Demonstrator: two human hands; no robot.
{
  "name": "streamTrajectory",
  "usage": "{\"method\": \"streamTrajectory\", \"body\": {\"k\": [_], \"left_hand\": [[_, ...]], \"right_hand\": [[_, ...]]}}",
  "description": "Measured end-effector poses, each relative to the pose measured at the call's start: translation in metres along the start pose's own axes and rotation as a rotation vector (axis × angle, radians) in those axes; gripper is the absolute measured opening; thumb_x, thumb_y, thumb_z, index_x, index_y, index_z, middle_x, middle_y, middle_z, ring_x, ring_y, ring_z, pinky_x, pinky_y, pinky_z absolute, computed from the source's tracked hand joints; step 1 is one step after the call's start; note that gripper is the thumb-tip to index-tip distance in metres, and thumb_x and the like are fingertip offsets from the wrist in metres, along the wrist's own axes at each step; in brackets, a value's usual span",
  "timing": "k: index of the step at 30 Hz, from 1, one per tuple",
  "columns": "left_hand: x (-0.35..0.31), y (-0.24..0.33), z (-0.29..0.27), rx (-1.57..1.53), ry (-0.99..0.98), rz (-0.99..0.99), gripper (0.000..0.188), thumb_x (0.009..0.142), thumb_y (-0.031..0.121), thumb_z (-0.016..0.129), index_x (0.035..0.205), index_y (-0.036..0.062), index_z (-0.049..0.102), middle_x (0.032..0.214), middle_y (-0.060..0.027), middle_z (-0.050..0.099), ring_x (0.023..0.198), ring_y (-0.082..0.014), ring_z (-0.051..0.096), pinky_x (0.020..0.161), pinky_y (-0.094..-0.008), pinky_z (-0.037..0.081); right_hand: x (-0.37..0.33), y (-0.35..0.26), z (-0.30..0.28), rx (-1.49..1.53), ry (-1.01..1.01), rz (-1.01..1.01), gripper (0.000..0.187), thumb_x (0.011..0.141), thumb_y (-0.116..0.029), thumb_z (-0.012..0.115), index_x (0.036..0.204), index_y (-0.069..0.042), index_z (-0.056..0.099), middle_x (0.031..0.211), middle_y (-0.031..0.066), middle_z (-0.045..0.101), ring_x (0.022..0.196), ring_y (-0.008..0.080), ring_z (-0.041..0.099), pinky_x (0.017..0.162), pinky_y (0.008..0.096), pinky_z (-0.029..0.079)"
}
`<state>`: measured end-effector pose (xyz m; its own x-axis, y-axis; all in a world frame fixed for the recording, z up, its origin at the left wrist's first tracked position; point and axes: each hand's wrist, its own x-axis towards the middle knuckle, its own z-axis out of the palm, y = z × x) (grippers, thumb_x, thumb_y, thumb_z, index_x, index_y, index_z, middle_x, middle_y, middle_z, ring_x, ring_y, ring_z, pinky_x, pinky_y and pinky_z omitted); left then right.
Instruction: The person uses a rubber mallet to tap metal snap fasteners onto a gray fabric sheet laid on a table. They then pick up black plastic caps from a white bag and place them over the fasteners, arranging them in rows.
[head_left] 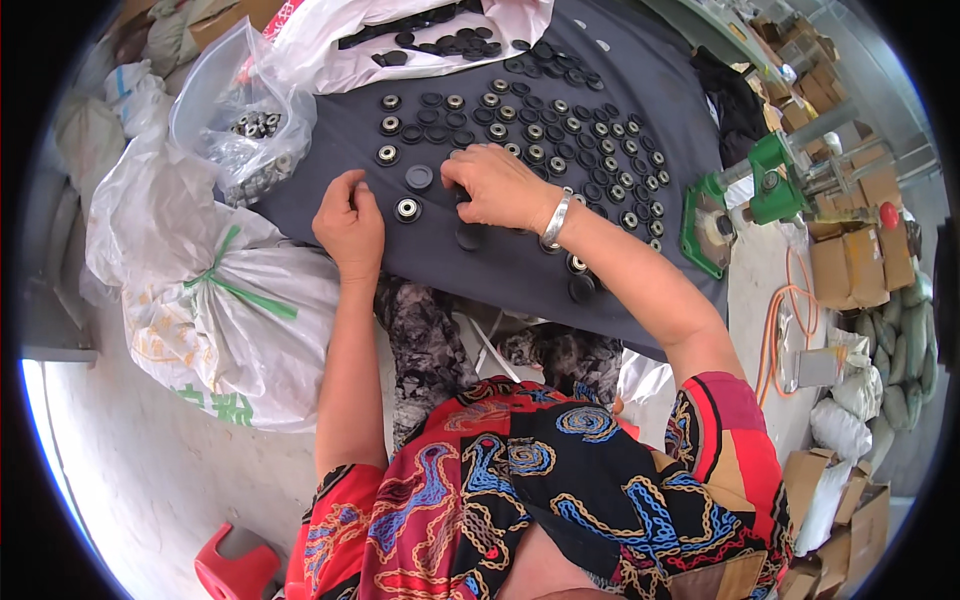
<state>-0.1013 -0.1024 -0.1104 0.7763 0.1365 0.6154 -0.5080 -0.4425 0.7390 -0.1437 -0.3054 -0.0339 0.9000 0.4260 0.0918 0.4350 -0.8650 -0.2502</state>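
On the dark cloth-covered table, many black round caps (469, 236) lie in loose rows, a lot of them with a silver ball bearing (407, 209) set in the middle. My right hand (500, 188), with a silver bracelet at the wrist, is over the near rows. Its fingers are pinched on a black round cap, mostly hidden beneath them. My left hand (350, 225) is closed above the table's near left part; what it holds, if anything, is hidden by the fingers. Between both hands lies a flat-topped dark cap (419, 177), with the bearing-fitted one just nearer.
A clear plastic bag (245, 120) of bearings stands at the table's left, above a tied white sack (220, 310). At the back lies an open white bag (330, 50) with black caps. A green hand press (770, 185) stands right; a red stool (235, 565) is lower left.
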Motion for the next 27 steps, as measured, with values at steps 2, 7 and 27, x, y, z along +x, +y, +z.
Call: {"method": "streamTrajectory", "body": {"k": [2, 7, 27], "left_hand": [[0.0, -0.003, 0.0, 0.001, 0.0, -0.017, 0.012, 0.085, 0.003, 0.06, 0.094, 0.0012, 0.067, 0.076, -0.0076, 0.067, 0.062, -0.0117, 0.06, 0.061, -0.0268, 0.048], [0.0, -0.001, 0.002, -0.009, 0.003, -0.005, 0.012, 0.085, 0.003, 0.06, 0.094, 0.0008, 0.067, 0.075, -0.0071, 0.067, 0.063, -0.0108, 0.06, 0.061, -0.0262, 0.048], [0.0, -0.002, 0.002, -0.013, -0.003, -0.019, 0.012, 0.081, 0.003, 0.06, 0.09, 0.0019, 0.068, 0.081, -0.0113, 0.069, 0.066, -0.0218, 0.066, 0.063, -0.0312, 0.052]], "right_hand": [[0.003, -0.001, -0.005, -0.082, -0.086, -0.011, 0.026, 0.065, -0.01, 0.067, 0.091, -0.006, 0.066, 0.086, 0.0075, 0.06, 0.09, 0.0261, 0.057, 0.079, 0.0381, 0.041], [0.007, -0.001, -0.012, -0.273, -0.251, -0.057, 0.026, 0.067, -0.008, 0.065, 0.094, -0.006, 0.067, 0.089, 0.0091, 0.06, 0.091, 0.0273, 0.058, 0.078, 0.0392, 0.043], [-0.073, 0.008, -0.014, -0.029, -0.043, 0.18, 0.036, 0.066, -0.016, 0.077, 0.096, 0.0, 0.064, 0.089, 0.012, 0.061, 0.091, 0.0306, 0.059, 0.083, 0.0405, 0.046]]}}
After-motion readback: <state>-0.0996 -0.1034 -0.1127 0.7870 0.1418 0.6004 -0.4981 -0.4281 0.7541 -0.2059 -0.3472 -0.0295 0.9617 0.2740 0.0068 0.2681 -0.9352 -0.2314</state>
